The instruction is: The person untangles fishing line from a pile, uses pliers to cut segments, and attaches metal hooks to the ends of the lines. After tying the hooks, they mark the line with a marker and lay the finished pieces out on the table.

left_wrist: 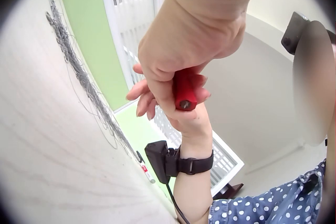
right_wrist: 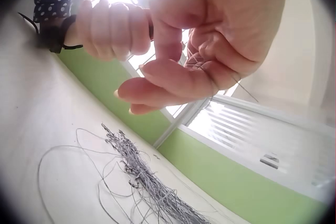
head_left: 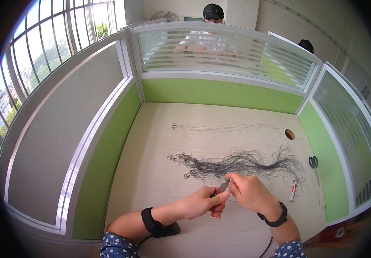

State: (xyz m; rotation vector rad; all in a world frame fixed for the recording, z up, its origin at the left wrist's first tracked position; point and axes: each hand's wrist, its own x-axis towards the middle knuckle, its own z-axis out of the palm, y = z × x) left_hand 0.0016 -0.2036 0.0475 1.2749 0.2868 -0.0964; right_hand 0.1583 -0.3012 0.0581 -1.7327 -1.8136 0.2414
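Observation:
My left hand point(head_left: 204, 202) grips red-handled pliers point(head_left: 224, 185), their grey metal tip pointing up toward the right fingertips. In the left wrist view the red handle point(left_wrist: 185, 95) sticks out of the curled fist. Close beside the tip, my right hand point(head_left: 254, 193) pinches a thin dark line point(right_wrist: 212, 83), which loops around the fingers in the right wrist view. Under both hands, a tangled bundle of thin grey lines point(head_left: 237, 164) lies on the desk, small hook-like ends point(head_left: 185, 159) gathered at its left. The item at the tool's tip is hidden by fingers.
Behind the bundle lie a few separate lines point(head_left: 219, 127) with hooked ends. A red-and-white marker-like tube point(head_left: 293, 191) and black-handled scissors point(head_left: 313, 162) are at the right, near a round desk hole point(head_left: 289, 134). Green partitions point(head_left: 219, 91) surround the desk; a person sits behind the far one.

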